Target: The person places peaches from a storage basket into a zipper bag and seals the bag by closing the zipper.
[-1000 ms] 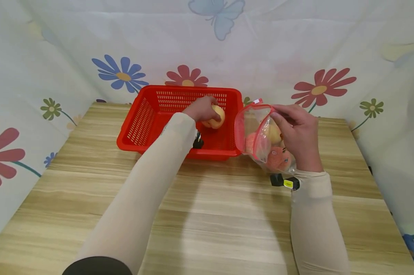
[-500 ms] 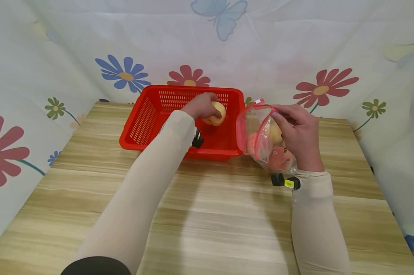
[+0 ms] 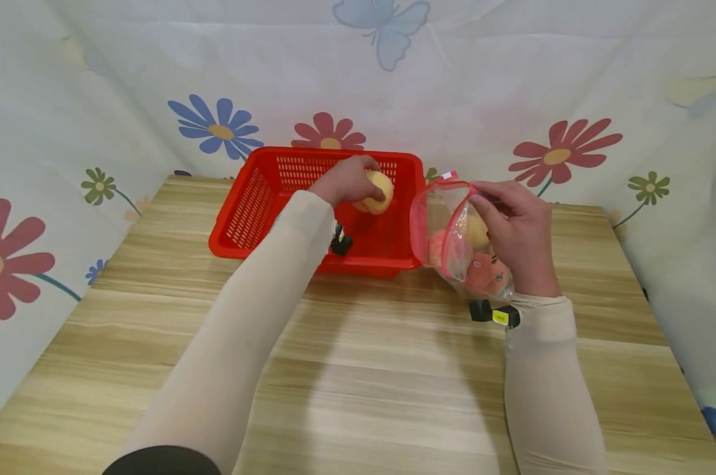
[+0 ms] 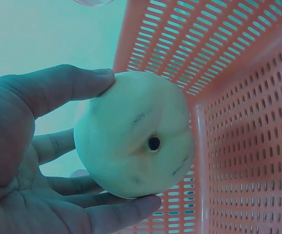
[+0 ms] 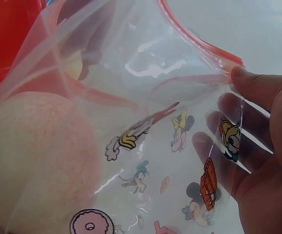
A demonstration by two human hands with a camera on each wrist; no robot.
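Note:
My left hand (image 3: pixel 347 182) grips a pale yellow peach (image 3: pixel 377 192) over the right part of a red plastic basket (image 3: pixel 268 150). In the left wrist view the thumb lies on one side of the peach (image 4: pixel 131 131) and the fingers on the other, with a dark stem hole facing the camera. My right hand (image 3: pixel 515 227) pinches the pink rim of a clear zip bag (image 3: pixel 457 254) beside the basket, and the bag's mouth gapes toward the basket. Inside the bag are a reddish fruit (image 3: pixel 485 274), a yellow fruit (image 3: pixel 476 231) and a pinkish one (image 3: pixel 436 245).
A wood-grain table (image 3: pixel 358 369) carries the basket and bag. Behind it hangs a white cloth (image 3: pixel 453 99) printed with flowers and a butterfly. Small black cameras (image 3: pixel 481 310) sit at the wrists. Cartoon prints (image 5: pixel 179 131) mark the bag.
My left hand has risen slightly with the peach, a little way up inside the basket. The right hand keeps its hold on the bag rim. The head view has shifted slightly.

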